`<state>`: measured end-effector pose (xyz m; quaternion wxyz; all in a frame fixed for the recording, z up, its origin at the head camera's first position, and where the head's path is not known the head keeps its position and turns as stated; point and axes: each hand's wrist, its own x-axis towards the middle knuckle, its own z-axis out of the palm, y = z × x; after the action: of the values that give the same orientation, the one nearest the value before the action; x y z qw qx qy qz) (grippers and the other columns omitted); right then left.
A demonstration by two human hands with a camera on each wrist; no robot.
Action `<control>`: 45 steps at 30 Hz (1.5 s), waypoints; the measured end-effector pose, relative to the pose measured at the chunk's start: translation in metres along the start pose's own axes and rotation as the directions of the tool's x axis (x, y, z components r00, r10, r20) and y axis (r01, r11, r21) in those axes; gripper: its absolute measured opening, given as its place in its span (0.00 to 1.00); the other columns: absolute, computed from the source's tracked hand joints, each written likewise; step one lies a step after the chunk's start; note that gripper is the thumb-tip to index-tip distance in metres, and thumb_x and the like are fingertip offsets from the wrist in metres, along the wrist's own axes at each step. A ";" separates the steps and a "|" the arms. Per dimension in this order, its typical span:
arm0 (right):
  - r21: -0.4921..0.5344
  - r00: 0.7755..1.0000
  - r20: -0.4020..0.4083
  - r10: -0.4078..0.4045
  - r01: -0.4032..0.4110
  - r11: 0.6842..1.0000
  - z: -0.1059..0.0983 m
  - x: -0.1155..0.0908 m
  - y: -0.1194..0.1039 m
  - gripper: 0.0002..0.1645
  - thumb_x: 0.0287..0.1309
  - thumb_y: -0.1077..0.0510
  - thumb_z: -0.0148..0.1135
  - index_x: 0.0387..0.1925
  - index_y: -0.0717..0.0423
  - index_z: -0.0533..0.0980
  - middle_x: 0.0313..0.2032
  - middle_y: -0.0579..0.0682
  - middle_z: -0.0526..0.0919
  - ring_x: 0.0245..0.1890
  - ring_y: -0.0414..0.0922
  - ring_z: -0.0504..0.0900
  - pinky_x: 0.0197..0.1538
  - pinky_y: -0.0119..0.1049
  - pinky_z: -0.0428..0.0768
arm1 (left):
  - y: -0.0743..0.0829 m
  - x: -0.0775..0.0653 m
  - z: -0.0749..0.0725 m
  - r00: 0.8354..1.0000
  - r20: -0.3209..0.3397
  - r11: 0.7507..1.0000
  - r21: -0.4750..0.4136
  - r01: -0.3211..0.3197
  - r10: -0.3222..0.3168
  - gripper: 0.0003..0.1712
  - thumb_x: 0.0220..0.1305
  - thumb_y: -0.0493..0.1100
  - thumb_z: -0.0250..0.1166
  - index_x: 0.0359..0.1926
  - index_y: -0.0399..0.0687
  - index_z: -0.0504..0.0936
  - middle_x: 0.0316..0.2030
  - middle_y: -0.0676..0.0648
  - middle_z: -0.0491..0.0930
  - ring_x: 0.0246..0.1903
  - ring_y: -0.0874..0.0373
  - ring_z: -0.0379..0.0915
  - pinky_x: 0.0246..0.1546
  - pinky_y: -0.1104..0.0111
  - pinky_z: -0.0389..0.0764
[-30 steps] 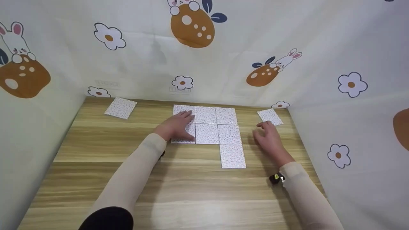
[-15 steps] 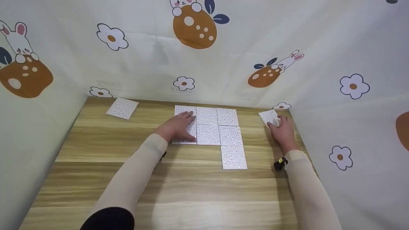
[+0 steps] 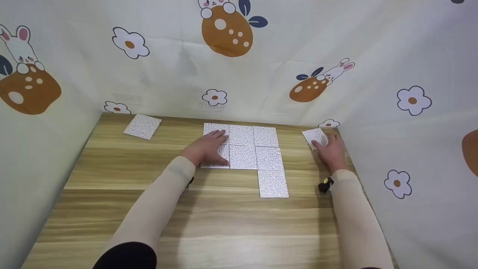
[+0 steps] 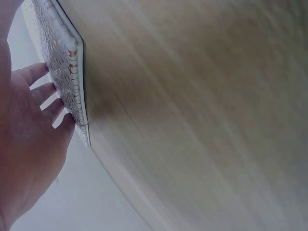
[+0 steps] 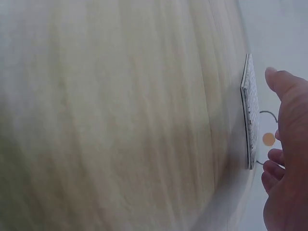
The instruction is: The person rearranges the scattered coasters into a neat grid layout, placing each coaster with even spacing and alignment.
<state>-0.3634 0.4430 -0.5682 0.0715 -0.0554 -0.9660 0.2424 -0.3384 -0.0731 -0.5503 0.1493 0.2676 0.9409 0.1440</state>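
Observation:
In the head view, my left hand [image 3: 209, 147] rests across the leftmost tiles of a joined block, its fingers spread. These white square tiles [image 3: 242, 157] carry small coloured speckles; the left column is partly hidden under that hand. In the left wrist view, the left fingers [image 4: 55, 108] lie against a tile [image 4: 60, 72] with a thick, pale edge. At the back right, my right hand [image 3: 332, 149] is over a loose speckled tile [image 3: 314, 136], thumb and fingers at two sides of it. The right wrist view shows gaps between the thumb and this flat-lying tile [image 5: 250, 113].
Another loose tile [image 3: 142, 127] lies askew at the back left. One tile [image 3: 273, 184] extends the block forward at its right. The wood-grain table [image 3: 239, 231] is enclosed by a printed curtain [image 3: 168, 74] at the back and both sides.
My right hand has moved right and away from me to the loose tile, its thumb now lower over the tile's near edge. The left hand has stayed on the block.

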 end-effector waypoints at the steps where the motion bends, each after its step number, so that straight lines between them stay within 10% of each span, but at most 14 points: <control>1: -0.005 1.000 0.008 0.007 -0.007 1.000 0.000 0.001 0.000 0.51 0.75 0.35 0.66 0.76 0.74 0.67 0.76 0.76 0.64 0.78 0.73 0.61 0.82 0.66 0.58 | 0.000 0.000 0.000 1.000 -0.001 1.000 -0.002 -0.001 0.001 0.68 0.63 0.74 0.76 0.89 0.45 0.55 0.89 0.42 0.46 0.88 0.42 0.39 0.87 0.50 0.49; 14: 0.026 0.993 0.096 0.072 -0.074 0.997 0.007 0.012 -0.003 0.59 0.73 0.32 0.65 0.84 0.69 0.58 0.83 0.74 0.53 0.83 0.70 0.53 0.85 0.64 0.55 | 0.000 -0.001 -0.001 1.000 0.001 1.000 -0.016 -0.002 0.002 0.68 0.62 0.74 0.76 0.89 0.45 0.55 0.89 0.41 0.46 0.88 0.41 0.39 0.87 0.50 0.48; 45: -0.058 0.996 0.074 0.044 -0.039 0.998 0.017 0.016 -0.008 0.53 0.67 0.39 0.71 0.76 0.74 0.68 0.72 0.77 0.70 0.72 0.75 0.65 0.77 0.67 0.66 | -0.001 0.000 0.000 1.000 -0.009 1.000 0.004 -0.018 0.018 0.68 0.63 0.73 0.76 0.89 0.44 0.55 0.89 0.40 0.47 0.87 0.40 0.41 0.87 0.49 0.49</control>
<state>-0.3825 0.4298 -0.5776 0.0283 -0.0683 -0.9731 0.2183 -0.3385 -0.0741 -0.5506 0.1433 0.2755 0.9395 0.1445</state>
